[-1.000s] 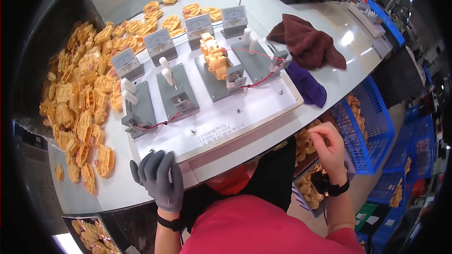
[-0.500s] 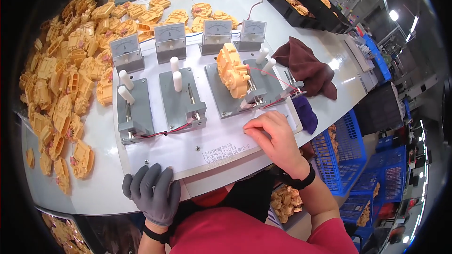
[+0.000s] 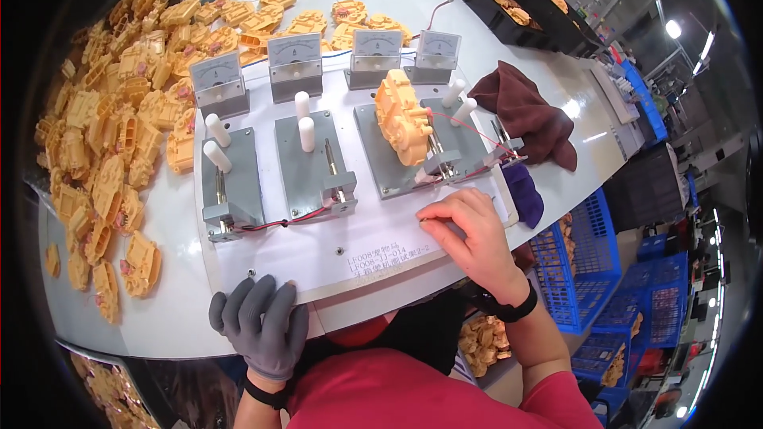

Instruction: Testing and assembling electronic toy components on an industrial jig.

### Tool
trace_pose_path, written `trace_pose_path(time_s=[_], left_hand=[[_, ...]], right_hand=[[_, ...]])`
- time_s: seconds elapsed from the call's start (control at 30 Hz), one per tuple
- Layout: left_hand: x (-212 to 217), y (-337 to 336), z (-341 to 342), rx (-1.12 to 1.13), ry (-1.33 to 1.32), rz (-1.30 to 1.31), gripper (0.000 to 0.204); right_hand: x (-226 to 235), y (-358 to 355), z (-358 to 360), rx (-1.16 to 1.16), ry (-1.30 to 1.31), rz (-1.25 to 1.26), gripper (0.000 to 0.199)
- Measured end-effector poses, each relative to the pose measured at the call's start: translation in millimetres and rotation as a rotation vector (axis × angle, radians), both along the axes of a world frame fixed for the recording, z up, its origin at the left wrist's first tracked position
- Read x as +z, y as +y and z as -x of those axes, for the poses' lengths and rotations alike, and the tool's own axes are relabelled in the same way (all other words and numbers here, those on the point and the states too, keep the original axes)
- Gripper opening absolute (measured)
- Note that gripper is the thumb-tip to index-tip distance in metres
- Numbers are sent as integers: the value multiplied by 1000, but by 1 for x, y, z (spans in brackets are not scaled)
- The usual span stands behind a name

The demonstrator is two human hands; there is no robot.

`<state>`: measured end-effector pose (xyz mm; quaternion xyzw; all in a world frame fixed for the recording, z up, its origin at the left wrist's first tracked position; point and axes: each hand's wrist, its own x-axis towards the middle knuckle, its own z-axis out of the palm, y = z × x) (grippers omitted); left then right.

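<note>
Parts lie in black tray and blue crate.

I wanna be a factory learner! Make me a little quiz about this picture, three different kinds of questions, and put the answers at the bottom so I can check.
1. Which hand wears the grey glove?

2. True or false: four grey plates stand on the white board, and the single yellow part among them is on the leftmost plate.

3. How many dial meters stand in a row behind the plates?
A) two
B) four
C) six

Key:
1. The left hand.
2. False: the yellow part is on the third plate from the left.
3. B
</note>
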<state>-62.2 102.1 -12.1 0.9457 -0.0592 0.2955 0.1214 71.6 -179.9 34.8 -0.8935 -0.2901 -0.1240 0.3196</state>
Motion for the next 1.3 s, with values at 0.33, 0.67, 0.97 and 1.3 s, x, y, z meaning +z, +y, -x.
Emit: trace_pose_path(time_s=[0.33,0.67,0.97,1.3], left_hand=[[2,-2,-3,-2,-13,33,30],[3,-4,-6,17,-73,15,29],[3,-3,-6,17,-86,24,27],[3,-5,-6,15,-91,31,28]], right_hand=[[-2,-1,0,0,-35,-1,12],[-3,-1,0,0,-53,-5,11],[-4,1,1,-4,-63,-33,9],[-7,-3,2,8,-114,-15,8]])
